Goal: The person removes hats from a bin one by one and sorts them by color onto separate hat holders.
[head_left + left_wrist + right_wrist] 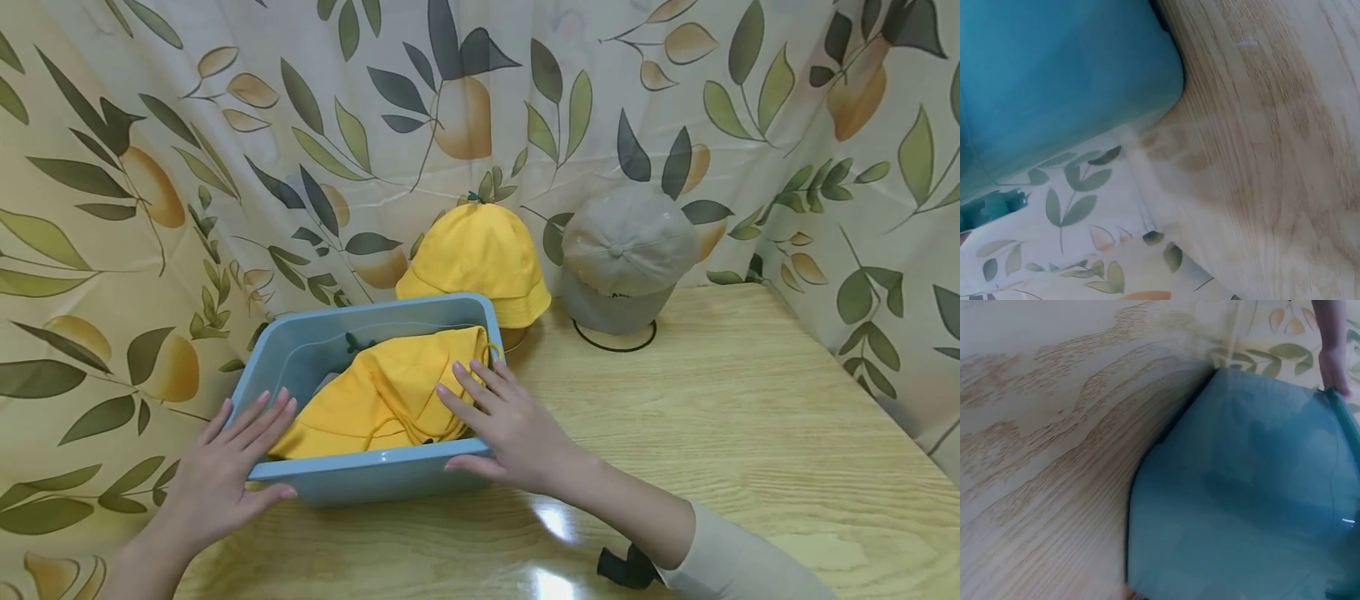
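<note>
While the left hand (pixel 217 471), fingers straight, touches the blue rectangular plastic tub (pixel 375 485) at eight o'clock, a crumpled yellow fabric hat (pixel 352 421) lies inside. Beyond, a yellow cloth bucket hat (pixel 480 254) sits at one o'clock. At four, the right hand (pixel 517 429) spreads open, seemingly touching the rim; at two stands a grey fabric baseball cap (pixel 630 237).

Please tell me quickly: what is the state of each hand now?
Left hand: open, fingers straight, at the left side of the blue bin.
Right hand: open, fingers spread, at the right side of the blue bin.
</note>
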A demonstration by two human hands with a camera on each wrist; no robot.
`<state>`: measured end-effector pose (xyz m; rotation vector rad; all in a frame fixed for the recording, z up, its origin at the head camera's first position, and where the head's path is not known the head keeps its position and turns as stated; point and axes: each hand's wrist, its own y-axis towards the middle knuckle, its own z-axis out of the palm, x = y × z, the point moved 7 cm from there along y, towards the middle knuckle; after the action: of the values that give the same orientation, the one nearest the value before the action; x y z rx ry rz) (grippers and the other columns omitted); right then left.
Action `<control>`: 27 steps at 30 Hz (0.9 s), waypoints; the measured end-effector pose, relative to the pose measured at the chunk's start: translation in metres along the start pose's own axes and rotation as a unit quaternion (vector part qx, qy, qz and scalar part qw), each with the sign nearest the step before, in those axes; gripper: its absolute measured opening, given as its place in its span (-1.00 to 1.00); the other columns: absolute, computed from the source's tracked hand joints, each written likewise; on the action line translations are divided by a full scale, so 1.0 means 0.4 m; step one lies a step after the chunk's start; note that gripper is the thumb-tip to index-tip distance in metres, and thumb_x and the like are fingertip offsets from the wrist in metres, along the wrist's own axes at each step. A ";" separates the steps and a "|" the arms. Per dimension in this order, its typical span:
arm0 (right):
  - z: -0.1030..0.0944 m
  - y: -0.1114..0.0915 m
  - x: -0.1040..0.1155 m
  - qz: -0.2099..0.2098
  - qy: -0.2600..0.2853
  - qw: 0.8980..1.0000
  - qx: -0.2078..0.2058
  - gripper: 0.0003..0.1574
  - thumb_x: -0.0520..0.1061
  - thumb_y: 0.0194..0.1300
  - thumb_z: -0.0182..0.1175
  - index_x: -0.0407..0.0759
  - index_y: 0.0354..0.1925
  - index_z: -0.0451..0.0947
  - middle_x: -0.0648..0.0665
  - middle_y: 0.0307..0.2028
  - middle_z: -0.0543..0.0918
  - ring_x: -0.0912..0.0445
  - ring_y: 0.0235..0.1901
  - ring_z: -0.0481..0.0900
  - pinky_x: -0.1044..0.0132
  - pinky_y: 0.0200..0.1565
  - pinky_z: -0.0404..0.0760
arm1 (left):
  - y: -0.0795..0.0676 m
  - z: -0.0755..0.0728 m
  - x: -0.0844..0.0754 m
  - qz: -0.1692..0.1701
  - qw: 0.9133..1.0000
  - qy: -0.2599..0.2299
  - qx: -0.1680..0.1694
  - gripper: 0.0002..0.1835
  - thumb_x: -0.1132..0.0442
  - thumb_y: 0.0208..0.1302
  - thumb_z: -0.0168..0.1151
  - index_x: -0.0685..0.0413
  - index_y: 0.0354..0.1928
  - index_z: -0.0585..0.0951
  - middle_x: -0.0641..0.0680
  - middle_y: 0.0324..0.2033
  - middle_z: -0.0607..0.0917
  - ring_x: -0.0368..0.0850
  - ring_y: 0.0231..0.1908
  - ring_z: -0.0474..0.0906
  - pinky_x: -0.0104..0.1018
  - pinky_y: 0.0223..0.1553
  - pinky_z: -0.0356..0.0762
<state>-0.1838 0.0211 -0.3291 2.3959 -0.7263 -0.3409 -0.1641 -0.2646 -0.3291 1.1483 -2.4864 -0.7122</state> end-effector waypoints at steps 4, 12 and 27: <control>-0.005 -0.007 -0.006 0.001 0.011 1.000 0.002 -0.08 0.47 0.33 -0.30 -0.11 0.32 0.33 -0.27 0.32 0.32 -0.21 0.26 0.35 -0.12 0.27 0.26 | 0.006 0.005 -0.006 0.001 1.000 0.002 0.004 -0.11 -0.46 0.26 -0.37 0.07 0.31 0.39 0.01 0.32 0.37 -0.20 0.40 0.09 -0.08 0.43 -0.15; -0.020 -0.026 -0.020 0.004 0.019 1.000 -0.001 -0.06 0.47 0.32 -0.27 -0.15 0.30 0.34 -0.31 0.30 0.34 -0.23 0.25 0.35 -0.12 0.27 0.26 | 0.023 0.011 -0.030 0.002 1.000 0.010 -0.014 -0.14 -0.43 0.29 -0.35 0.09 0.30 0.40 -0.03 0.34 0.34 -0.18 0.38 0.14 -0.06 0.41 -0.05; -0.056 -0.072 -0.051 0.012 0.020 1.000 0.004 -0.08 0.45 0.32 -0.25 -0.17 0.30 0.35 -0.31 0.30 0.35 -0.23 0.24 0.36 -0.08 0.28 0.24 | 0.054 0.030 -0.083 0.002 1.000 0.018 -0.025 -0.14 -0.45 0.26 -0.33 -0.02 0.37 0.32 -0.09 0.37 0.27 -0.15 0.38 0.16 -0.06 0.41 -0.07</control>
<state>-0.1797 0.0627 -0.3280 2.3918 -0.7397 -0.2803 -0.1621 -0.2233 -0.3292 1.1296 -2.4263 -0.7419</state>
